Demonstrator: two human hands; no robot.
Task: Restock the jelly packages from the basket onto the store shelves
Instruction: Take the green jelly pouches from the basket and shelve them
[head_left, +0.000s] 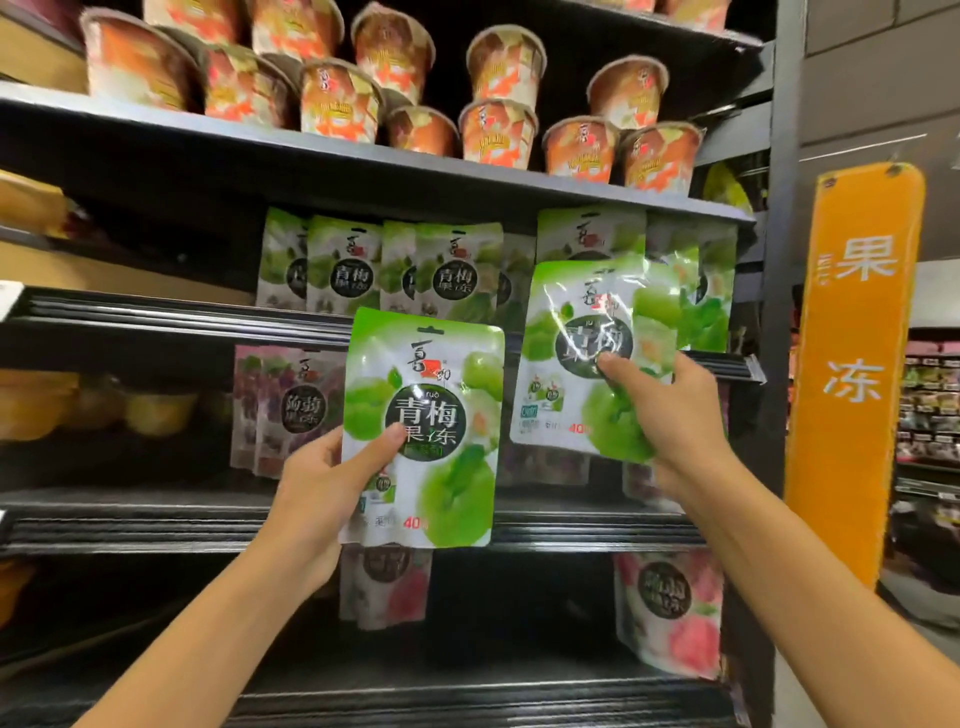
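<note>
- Dark metal store shelving (156, 317) fills the view, its tiers running from left to right
- On the top tier stand orange-patterned paper cups (337, 98), some stacked two high
- One tier down, a row of green jelly pouches (389, 265) stands upright towards the far side, printed fronts facing outward
- The left hand (317, 483) grips the left pouch (426, 415), a green jelly pack, at its lower left edge, with the thumb across the front and the fingers behind; the pack is upright and held near, in front of the shelf edges at mid-view
- The right hand (670, 410) pinches the right pouch (587, 343), another green pack, by its lower right part with the thumb on the front; it is slightly tilted and raised in front of the right end of the green row, covering the packs behind it
- The two held packs are just beside each other
- Purple pouches (280, 405) stand on a lower tier, left of the left pouch
- Pink pouches (670, 613) stand on the lowest visible tier, at the right
- An orange sign (857, 364) with white characters hangs right of the shelf post
</note>
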